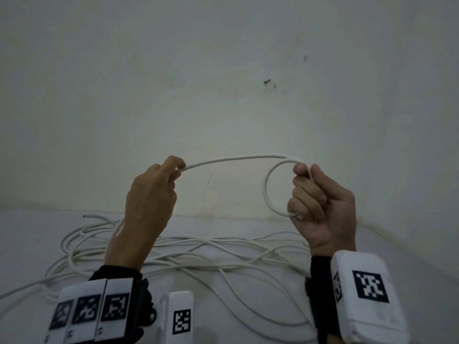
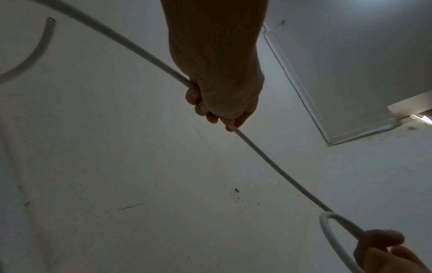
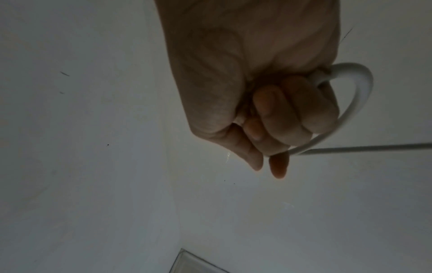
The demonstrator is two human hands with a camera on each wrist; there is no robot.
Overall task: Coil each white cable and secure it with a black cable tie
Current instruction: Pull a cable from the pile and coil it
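A white cable (image 1: 236,158) stretches in the air between both hands, in front of a pale wall. My right hand (image 1: 320,207) grips a small loop (image 1: 269,192) of it in a fist, thumb pressed on top. My left hand (image 1: 151,197) pinches the cable farther along, and the rest trails down past that wrist. In the left wrist view the cable (image 2: 275,162) runs from my left hand (image 2: 219,103) to the loop (image 2: 327,234) at the right hand (image 2: 383,247). In the right wrist view the loop (image 3: 357,103) curves round my curled fingers (image 3: 287,118). No black tie is in view.
More white cable (image 1: 198,254) lies in loose tangled loops on the white surface below the hands, reaching from the left edge to the right. One cut cable end (image 1: 85,216) lies at the back left. The wall stands close behind. A white tagged block (image 1: 180,316) sits near the front.
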